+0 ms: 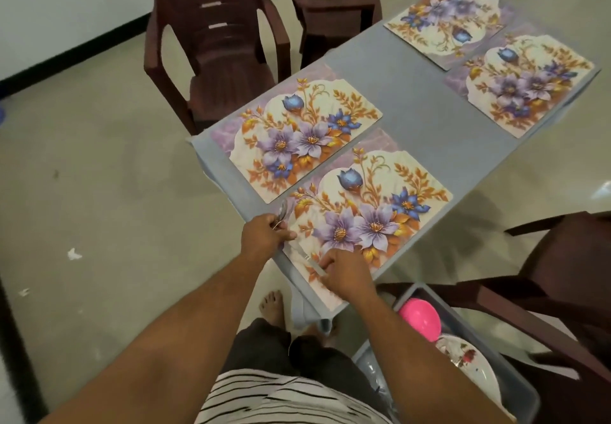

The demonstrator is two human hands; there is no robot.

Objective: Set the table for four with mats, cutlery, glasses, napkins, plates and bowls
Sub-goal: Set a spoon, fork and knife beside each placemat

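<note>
A shiny pale floor [99,165] is lying under a long table [413,99] that is wearing a grey-blue cloth. Four flower mats are sitting on the table in two pairs. The near mat [363,212] is lying right in front of the person, and the second mat [297,132] is lying just beside it, touching or almost touching. The two far mats [446,20] [522,83] are sitting at the other end, with bare cloth between the pairs. The left hand [264,235] is curling its fingers around some shiny cutlery, and a round spoon end [283,209] is poking out past the knuckles, over the near mat's left corner. It is too blurry to tell how many pieces the hand is holding. The right hand [344,275] is pinching a thin silver piece of cutlery [310,263] that is lying flat on the near mat's edge; it is too blurry to tell if it is a fork or a knife. Dark brown plastic chairs are standing around the table, one [211,46] on the far side and one [562,291] at the right. A grey tub [515,390] is sitting low at the right, and it is holding a pink bowl [421,319] and a white plate with flowers [469,361].
</note>
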